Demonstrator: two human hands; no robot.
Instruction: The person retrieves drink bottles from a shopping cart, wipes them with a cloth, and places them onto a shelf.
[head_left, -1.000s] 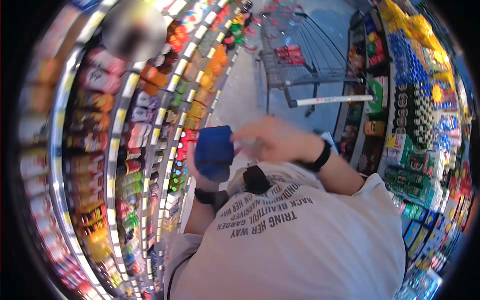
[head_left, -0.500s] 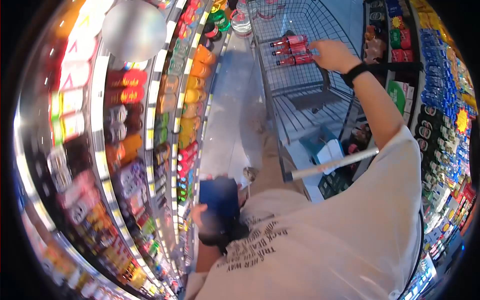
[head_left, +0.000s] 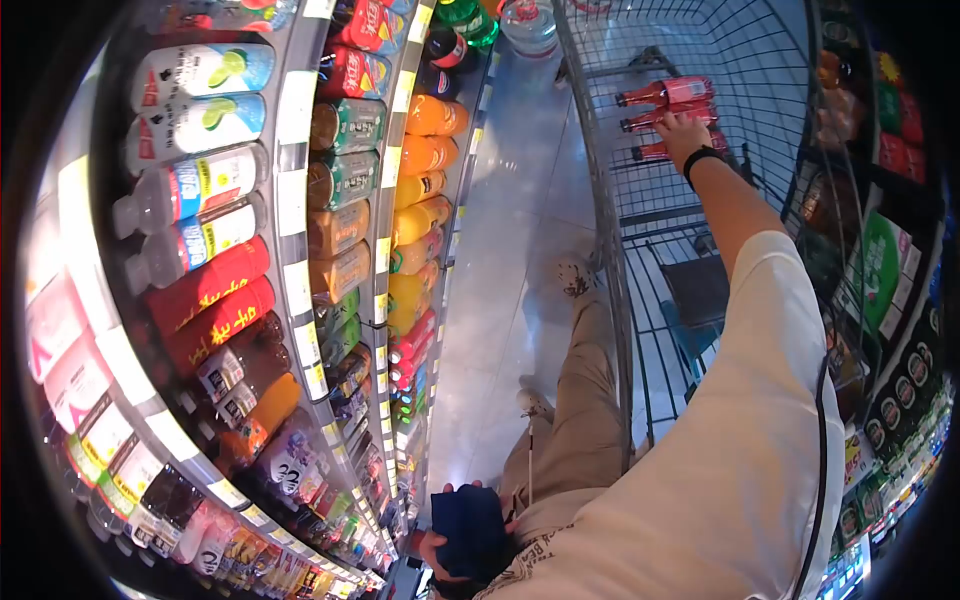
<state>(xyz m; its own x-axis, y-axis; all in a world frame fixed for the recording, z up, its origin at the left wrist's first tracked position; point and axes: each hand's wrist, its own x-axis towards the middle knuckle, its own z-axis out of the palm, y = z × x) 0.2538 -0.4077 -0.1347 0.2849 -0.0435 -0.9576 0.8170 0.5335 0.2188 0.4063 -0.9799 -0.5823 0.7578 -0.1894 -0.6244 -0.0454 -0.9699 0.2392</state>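
Three red drink bottles lie side by side in the shopping cart: an upper bottle, a middle bottle and a lower bottle. My right hand, with a black band at the wrist, reaches into the cart; its bent fingers lie over the lower bottle and touch the middle one. Low by my body, my left hand is closed around a dark blue, soft-looking item whose kind I cannot make out. Part of that hand is hidden behind it.
Shelves of drinks run along the left, with orange juice bottles and red cans. A large clear water bottle stands on the floor beside the shelf end. More stocked shelves line the right, beyond a green box. My legs are beside the cart.
My view has shifted, showing more of the left shelf and my legs. My right hand has moved from the bottle ends onto the bottles. My left hand still holds the dark blue item.
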